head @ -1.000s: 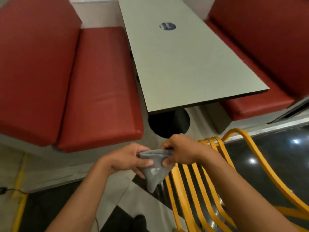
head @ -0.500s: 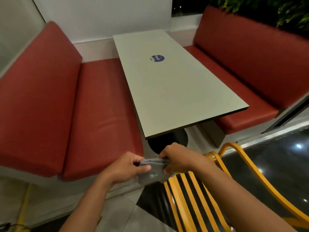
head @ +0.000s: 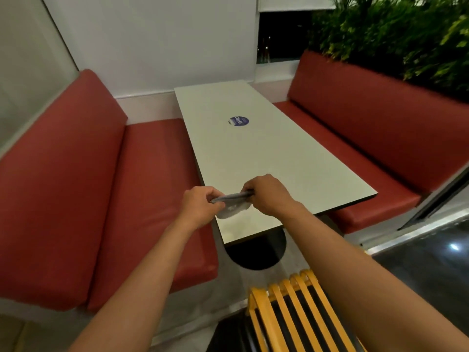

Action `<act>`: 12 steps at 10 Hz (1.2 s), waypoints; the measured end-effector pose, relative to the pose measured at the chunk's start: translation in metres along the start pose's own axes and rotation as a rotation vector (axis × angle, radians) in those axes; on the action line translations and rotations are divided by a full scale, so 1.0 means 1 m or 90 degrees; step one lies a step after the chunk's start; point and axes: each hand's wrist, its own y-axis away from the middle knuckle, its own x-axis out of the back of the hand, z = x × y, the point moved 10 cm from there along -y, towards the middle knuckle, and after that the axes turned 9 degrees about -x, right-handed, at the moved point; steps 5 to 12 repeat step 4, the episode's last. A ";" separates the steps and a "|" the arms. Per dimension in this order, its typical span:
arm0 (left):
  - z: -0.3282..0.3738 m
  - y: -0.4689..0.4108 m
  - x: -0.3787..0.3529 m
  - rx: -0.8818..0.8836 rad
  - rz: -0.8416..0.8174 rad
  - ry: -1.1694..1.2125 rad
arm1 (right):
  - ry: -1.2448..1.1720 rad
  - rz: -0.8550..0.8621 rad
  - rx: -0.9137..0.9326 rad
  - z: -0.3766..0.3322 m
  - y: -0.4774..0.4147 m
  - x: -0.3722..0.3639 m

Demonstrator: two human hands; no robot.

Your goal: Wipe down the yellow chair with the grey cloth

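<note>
I am gripping the small crumpled grey cloth (head: 232,203) between both hands, left (head: 200,205) and right (head: 267,195), above the tabletop (head: 291,158); the near slatted yellow chair (head: 286,313) looks unwiped.

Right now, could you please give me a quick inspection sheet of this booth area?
Surface: pale table, bare except for a round blue sticker.
Job's things: grey cloth held in the air over the table's near end; yellow chair at the bottom, not touched by the cloth.
Clutter: nothing seen.
Hands: left hand and right hand each grip one end of the cloth.
Cables: nothing seen.
Surroundings: red benches on both sides, white wall, dark window, green plants behind the right bench.
</note>
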 end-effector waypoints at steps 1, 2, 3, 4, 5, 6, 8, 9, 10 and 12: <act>-0.012 -0.001 -0.026 -0.035 0.013 -0.038 | 0.008 0.012 -0.030 0.014 -0.002 -0.028; -0.041 0.021 -0.081 -0.017 -0.119 -0.099 | 0.069 -0.089 -0.071 0.041 0.015 -0.081; -0.040 0.053 -0.128 -0.090 -0.272 -0.148 | 0.104 -0.164 -0.084 0.058 0.040 -0.110; -0.027 0.064 -0.130 -0.120 -0.223 -0.149 | 0.096 -0.144 -0.082 0.063 0.053 -0.104; -0.027 0.064 -0.130 -0.120 -0.223 -0.149 | 0.096 -0.144 -0.082 0.063 0.053 -0.104; -0.027 0.064 -0.130 -0.120 -0.223 -0.149 | 0.096 -0.144 -0.082 0.063 0.053 -0.104; -0.027 0.064 -0.130 -0.120 -0.223 -0.149 | 0.096 -0.144 -0.082 0.063 0.053 -0.104; -0.027 0.064 -0.130 -0.120 -0.223 -0.149 | 0.096 -0.144 -0.082 0.063 0.053 -0.104; -0.027 0.064 -0.130 -0.120 -0.223 -0.149 | 0.096 -0.144 -0.082 0.063 0.053 -0.104; -0.027 0.064 -0.130 -0.120 -0.223 -0.149 | 0.096 -0.144 -0.082 0.063 0.053 -0.104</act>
